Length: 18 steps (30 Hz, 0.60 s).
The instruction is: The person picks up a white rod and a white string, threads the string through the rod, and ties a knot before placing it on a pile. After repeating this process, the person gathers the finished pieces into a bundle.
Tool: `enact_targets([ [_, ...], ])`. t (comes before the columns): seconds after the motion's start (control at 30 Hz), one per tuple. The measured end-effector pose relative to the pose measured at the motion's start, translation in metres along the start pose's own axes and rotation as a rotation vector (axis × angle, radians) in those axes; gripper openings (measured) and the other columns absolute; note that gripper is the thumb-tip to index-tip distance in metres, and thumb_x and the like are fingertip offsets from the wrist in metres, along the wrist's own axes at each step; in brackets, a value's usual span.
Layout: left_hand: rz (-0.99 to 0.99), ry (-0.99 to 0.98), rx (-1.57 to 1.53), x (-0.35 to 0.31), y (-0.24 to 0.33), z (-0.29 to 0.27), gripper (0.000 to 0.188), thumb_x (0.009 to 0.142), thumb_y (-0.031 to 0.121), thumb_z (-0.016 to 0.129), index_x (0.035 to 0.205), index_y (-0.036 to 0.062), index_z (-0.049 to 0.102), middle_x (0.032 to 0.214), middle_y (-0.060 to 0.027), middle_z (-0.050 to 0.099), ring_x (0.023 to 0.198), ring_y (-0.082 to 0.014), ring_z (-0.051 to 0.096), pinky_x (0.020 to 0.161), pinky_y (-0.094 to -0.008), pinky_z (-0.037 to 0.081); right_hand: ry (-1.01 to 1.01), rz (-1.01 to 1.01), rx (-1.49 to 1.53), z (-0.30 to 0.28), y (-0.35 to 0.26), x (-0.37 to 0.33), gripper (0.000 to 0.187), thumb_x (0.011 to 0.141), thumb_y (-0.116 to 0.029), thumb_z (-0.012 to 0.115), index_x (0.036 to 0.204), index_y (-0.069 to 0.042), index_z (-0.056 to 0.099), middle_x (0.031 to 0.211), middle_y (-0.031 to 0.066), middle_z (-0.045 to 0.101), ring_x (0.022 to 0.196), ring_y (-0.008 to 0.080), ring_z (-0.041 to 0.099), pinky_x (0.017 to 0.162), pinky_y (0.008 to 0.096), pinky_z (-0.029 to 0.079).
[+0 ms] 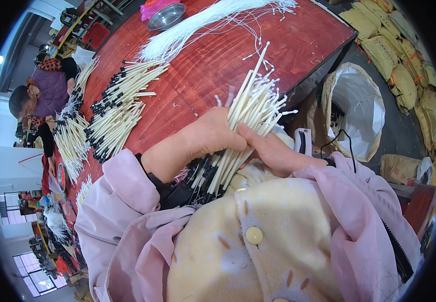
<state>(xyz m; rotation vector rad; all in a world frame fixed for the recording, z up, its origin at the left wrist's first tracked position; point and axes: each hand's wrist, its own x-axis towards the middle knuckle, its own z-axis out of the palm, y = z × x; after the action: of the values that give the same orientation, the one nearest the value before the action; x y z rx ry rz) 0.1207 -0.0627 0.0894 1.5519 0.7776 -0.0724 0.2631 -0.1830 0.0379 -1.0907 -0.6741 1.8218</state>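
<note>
A thick bundle of slim cream-coloured sticks [245,108] is held slantwise in front of my chest. White knotted cord ends stick out at its upper end, and black tips show at the lower end. My left hand [210,132] is wrapped round the bundle from the left side. From the right, my right hand [274,151] grips it too, the thumbs close together. Some of the fingers are hidden behind the sticks. On the red table [187,98], left of my hands, lie piles of similar black-tipped sticks [114,123]. A long hank of white cords [197,27] is spread toward the far side.
A metal bowl [166,16] stands at the far edge beside pink plastic. To the right, a large open white sack [353,110] stands on the floor below the table edge, with stacked yellow sacks [381,55] beyond. Another person [49,90] sits at the table's left side.
</note>
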Motion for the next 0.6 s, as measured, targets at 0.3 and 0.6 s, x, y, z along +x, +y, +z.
enact_targets([
  [0.3,0.009,0.135,0.059,0.004,-0.008,-0.002,0.041,0.066,0.015,0.079,0.105,0.0011,0.074,0.09,-0.0116,0.074,0.082,-0.019,0.07,0.075,-0.0322,0.056,0.089,-0.076,-0.053,0.008,-0.004,0.005,0.06,0.104,-0.057,0.05,0.138,-0.008,0.055,0.117,0.0063,0.069,0.098,0.0173,0.068,0.075,0.0327,0.057],
  [0.6,0.016,0.177,-0.098,-0.027,0.006,-0.019,0.044,0.074,0.009,0.072,0.116,0.0009,0.069,0.099,-0.0092,0.072,0.09,-0.0171,0.068,0.081,-0.0311,0.054,0.091,-0.235,-0.087,0.037,-0.022,0.025,0.054,0.108,-0.048,0.048,0.137,-0.004,0.058,0.117,0.0097,0.068,0.105,0.0163,0.064,0.091,0.033,0.052],
])
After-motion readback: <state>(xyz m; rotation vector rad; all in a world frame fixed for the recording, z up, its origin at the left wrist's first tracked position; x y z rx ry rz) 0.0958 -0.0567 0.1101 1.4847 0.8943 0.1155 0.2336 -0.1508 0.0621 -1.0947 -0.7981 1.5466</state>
